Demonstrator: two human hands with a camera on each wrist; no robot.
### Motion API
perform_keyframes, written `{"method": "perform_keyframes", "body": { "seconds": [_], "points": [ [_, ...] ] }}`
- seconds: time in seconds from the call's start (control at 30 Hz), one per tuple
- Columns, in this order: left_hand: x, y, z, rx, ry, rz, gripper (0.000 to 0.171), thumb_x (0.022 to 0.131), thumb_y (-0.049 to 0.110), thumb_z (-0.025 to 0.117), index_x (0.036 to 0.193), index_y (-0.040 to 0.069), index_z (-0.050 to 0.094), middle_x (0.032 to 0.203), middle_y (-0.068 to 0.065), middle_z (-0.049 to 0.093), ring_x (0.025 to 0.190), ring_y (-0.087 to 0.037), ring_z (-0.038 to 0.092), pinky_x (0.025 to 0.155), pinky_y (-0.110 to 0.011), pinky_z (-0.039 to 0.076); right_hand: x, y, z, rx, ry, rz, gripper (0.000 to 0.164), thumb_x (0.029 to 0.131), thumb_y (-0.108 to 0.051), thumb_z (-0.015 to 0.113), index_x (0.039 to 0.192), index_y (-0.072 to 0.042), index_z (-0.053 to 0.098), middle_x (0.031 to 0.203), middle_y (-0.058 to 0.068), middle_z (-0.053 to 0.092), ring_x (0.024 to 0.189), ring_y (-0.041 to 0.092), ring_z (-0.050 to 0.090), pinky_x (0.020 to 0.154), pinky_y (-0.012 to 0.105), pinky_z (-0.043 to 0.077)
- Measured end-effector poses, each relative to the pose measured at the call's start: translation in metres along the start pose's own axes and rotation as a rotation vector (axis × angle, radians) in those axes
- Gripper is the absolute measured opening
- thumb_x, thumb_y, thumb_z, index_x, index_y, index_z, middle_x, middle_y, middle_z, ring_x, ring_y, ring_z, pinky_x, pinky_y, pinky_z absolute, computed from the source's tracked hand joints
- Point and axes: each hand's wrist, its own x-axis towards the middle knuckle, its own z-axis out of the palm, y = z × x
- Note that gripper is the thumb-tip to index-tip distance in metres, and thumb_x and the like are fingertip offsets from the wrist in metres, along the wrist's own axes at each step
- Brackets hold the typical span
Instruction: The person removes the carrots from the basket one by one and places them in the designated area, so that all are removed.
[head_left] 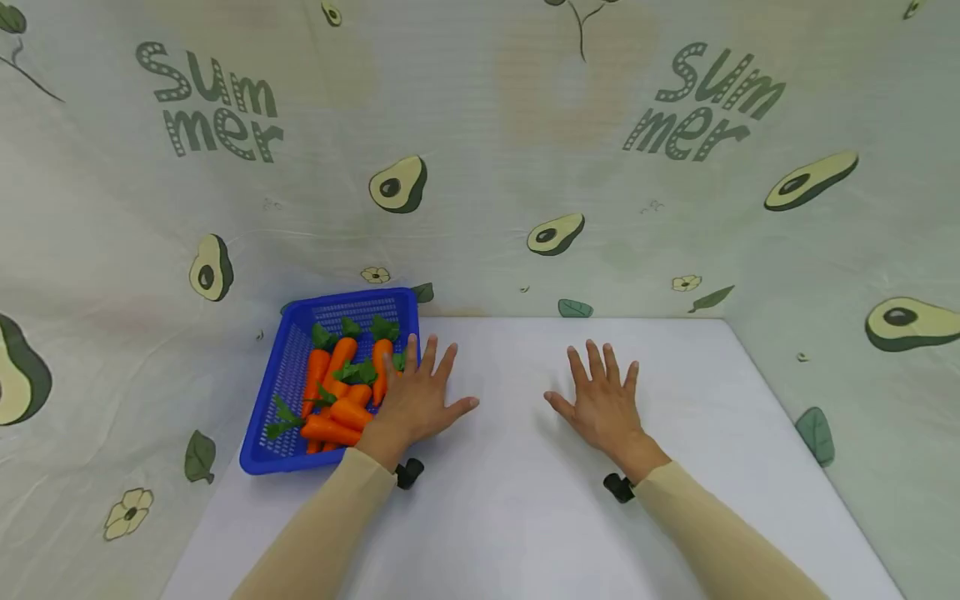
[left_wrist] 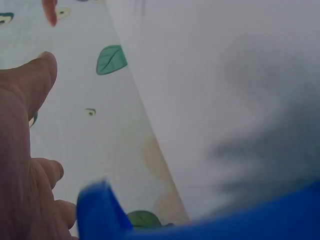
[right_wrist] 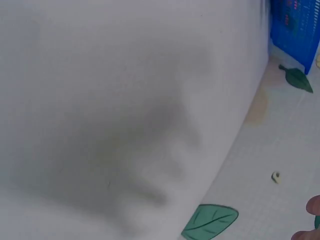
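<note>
My left hand (head_left: 420, 402), fingers straight and spread, overlaps the right side of a blue plastic basket (head_left: 258, 417) in the head view. Several orange carrots (head_left: 327, 430) with green tops lie in that basket, some of them hidden behind the hand. The left wrist view has the hand (left_wrist: 20, 150) at its left edge and the blurred basket rim (left_wrist: 210, 227) along the bottom. Over the white table, right of centre, my right hand (head_left: 606, 408) is spread with nothing in it. Only its fingertips (right_wrist: 312, 205) show in the right wrist view.
The white table (head_left: 517, 517) reaches back to a pale curtain (head_left: 480, 108) printed with avocados and lettering, which also hangs along both sides. Dark wrist cameras (head_left: 618, 487) sit at both cuffs. Shadows of the hands fall on the tabletop.
</note>
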Motion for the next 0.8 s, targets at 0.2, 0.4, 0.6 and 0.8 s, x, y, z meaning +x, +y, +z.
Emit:
{"method": "perform_keyframes", "body": {
  "seconds": [0.2, 0.4, 0.6, 0.8],
  "points": [
    [-0.025, -0.034, -0.007, -0.06, 0.098, -0.015, 0.099, 0.098, 0.077, 0.048, 0.171, 0.017, 0.019, 0.176, -0.02, 0.011, 0.161, -0.05, -0.004, 0.117, -0.086, -0.002, 0.004, -0.033, 0.005, 0.009, 0.044, -0.081, 0.088, 0.101, -0.061, 0.062, 0.165, -0.007, 0.035, 0.171, 0.026, 0.027, 0.16, 0.051, 0.017, 0.121, 0.081, 0.009],
    [-0.062, -0.086, -0.016, -0.114, 0.159, -0.099, 0.092, 0.105, 0.067, 0.043, 0.17, 0.01, 0.013, 0.175, -0.027, 0.01, 0.159, -0.055, -0.003, 0.114, -0.088, -0.003, 0.005, -0.082, 0.01, 0.018, 0.077, -0.202, 0.083, 0.103, -0.058, 0.06, 0.163, -0.005, 0.038, 0.169, 0.026, 0.032, 0.159, 0.049, 0.024, 0.122, 0.078, 0.018],
    [-0.106, -0.132, -0.018, -0.191, 0.181, -0.229, 0.08, 0.112, 0.051, 0.039, 0.167, -0.003, 0.015, 0.169, -0.038, 0.012, 0.156, -0.061, 0.0, 0.113, -0.089, -0.002, 0.006, -0.13, 0.011, 0.048, 0.043, -0.294, 0.08, 0.105, -0.062, 0.052, 0.164, -0.008, 0.038, 0.17, 0.02, 0.033, 0.159, 0.044, 0.026, 0.123, 0.075, 0.022],
    [-0.129, -0.17, -0.005, -0.214, 0.127, -0.249, 0.079, 0.114, 0.045, 0.035, 0.163, -0.014, 0.012, 0.166, -0.043, 0.008, 0.155, -0.062, 0.001, 0.115, -0.087, 0.006, 0.008, -0.175, 0.011, 0.041, 0.021, -0.406, 0.079, 0.106, -0.064, 0.049, 0.165, -0.012, 0.038, 0.172, 0.016, 0.032, 0.16, 0.04, 0.027, 0.123, 0.074, 0.024]
  ]
}}
